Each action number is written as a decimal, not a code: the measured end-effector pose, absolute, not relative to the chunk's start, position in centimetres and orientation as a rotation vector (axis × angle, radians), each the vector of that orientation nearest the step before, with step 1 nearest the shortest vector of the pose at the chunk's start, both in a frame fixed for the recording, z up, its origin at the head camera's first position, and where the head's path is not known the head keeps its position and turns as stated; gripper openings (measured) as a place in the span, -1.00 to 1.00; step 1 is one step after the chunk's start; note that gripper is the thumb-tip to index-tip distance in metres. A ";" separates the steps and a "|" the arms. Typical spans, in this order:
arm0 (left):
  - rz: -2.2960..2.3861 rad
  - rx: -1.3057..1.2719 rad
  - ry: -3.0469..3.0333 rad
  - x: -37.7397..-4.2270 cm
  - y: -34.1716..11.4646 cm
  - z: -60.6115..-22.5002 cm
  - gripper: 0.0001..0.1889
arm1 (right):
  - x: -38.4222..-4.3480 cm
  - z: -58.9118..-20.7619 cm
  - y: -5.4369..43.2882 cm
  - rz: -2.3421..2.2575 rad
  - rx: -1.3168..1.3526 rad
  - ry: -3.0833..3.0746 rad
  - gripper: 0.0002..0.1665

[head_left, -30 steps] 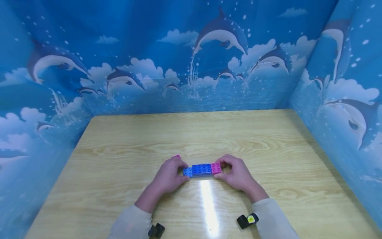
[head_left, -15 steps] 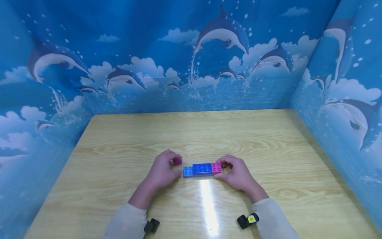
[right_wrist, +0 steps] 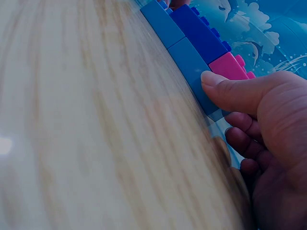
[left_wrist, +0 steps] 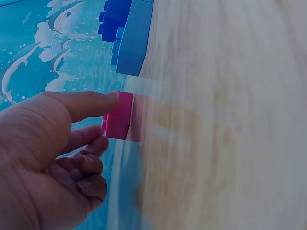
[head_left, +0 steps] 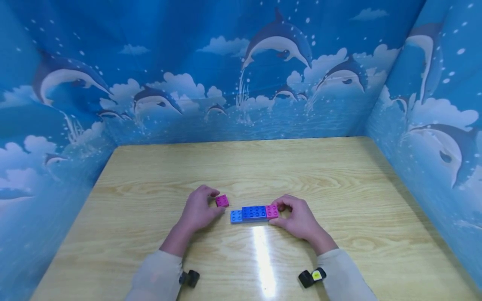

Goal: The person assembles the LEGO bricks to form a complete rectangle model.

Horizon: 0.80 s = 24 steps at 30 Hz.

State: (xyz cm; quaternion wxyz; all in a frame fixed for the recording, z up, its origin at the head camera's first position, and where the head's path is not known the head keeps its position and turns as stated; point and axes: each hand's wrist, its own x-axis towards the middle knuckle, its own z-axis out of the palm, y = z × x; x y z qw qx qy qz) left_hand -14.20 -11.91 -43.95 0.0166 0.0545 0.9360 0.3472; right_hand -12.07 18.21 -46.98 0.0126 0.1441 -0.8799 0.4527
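A low toy brick assembly lies on the table, with light blue bricks (right_wrist: pixel 165 24) end to end at the bottom. On top sit a dark blue brick (head_left: pixel 254 212) and a pink brick (head_left: pixel 272 211), while light blue studs show bare at the left end. My right hand (head_left: pixel 298 217) pinches the assembly's right end, thumb against the lower light blue brick's near side. Left of the assembly, a separate magenta brick (head_left: pixel 222 201) rests studs up. Around it my left hand (head_left: pixel 198 209) spreads thumb and fingers; the thumb overlaps the brick in the left wrist view.
The wood-grain table (head_left: pixel 241 167) carries a bright light reflection in front of the assembly. A blue dolphin-print curtain (head_left: pixel 188 113) stands along the back and both sides. Black cameras are strapped at both wrists.
My left hand has let go of the assembly's left end and moved left and away from me to the magenta brick, which now shows fully. The right hand keeps its hold.
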 end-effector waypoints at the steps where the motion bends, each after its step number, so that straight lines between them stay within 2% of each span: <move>1: 1.067 0.168 2.908 -14.3 -11.9 -44.0 -0.50 | -12.1 -47.0 18.2 1.411 0.445 -2.745 -0.54; 11: 1.030 0.142 2.890 -14.6 -11.8 -44.7 -0.54 | -12.0 -46.7 18.2 1.429 0.432 -2.758 -0.56; 24: 1.172 0.147 2.832 -13.6 -11.4 -43.4 -0.55 | -12.1 -46.8 18.2 1.432 0.431 -2.751 -0.55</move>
